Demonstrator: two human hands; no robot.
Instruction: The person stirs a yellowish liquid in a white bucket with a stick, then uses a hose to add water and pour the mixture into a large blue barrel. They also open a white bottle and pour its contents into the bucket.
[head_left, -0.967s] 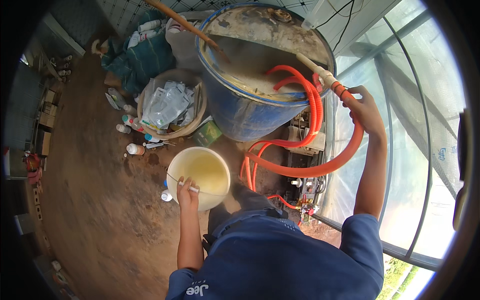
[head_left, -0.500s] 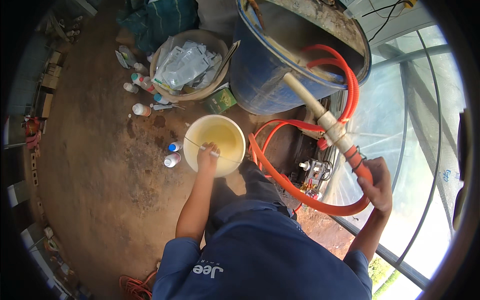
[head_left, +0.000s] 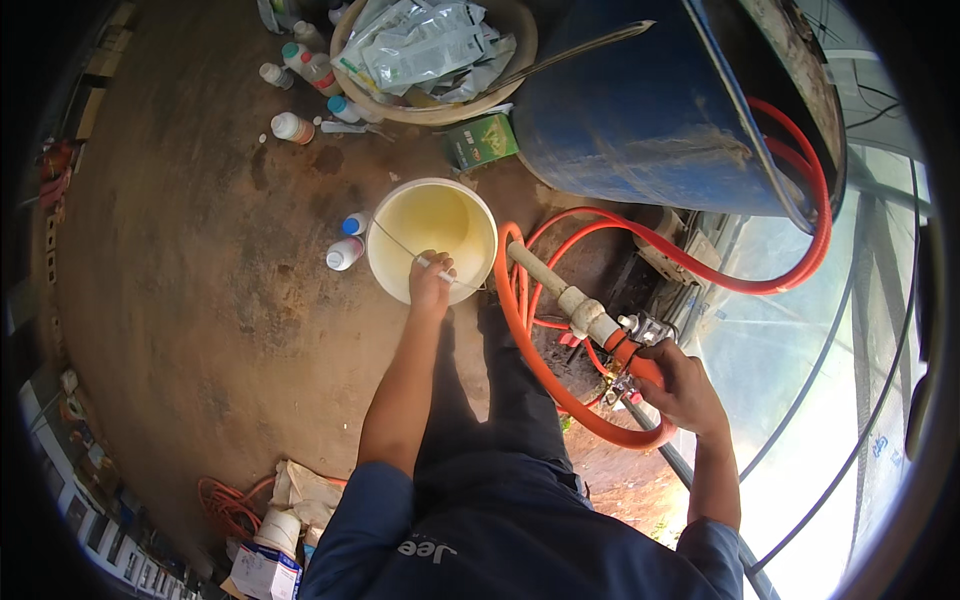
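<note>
Moved: 1 orange hose [head_left: 598,428] with pale pipe [head_left: 545,269], lowered from blue barrel [head_left: 640,110] to just beside white bucket [head_left: 400,222]. Your left hand [head_left: 431,285]: curled round bucket's wire handle [head_left: 398,241]. Your right hand [head_left: 686,390]: wrapped round hose. Risk: hose loop could snag bucket, tipping it.

Daylight glares through the sheeting [head_left: 790,390] at right; the floor [head_left: 200,330] is dimmer (edges bend, corners go black).

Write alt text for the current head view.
A person's left hand holds the handle of a white bucket, yellowish inside, while the right hand grips a thick orange hose tipped with a pale pipe. Beyond are a blue barrel and a tub of packets on a brown floor.
</note>
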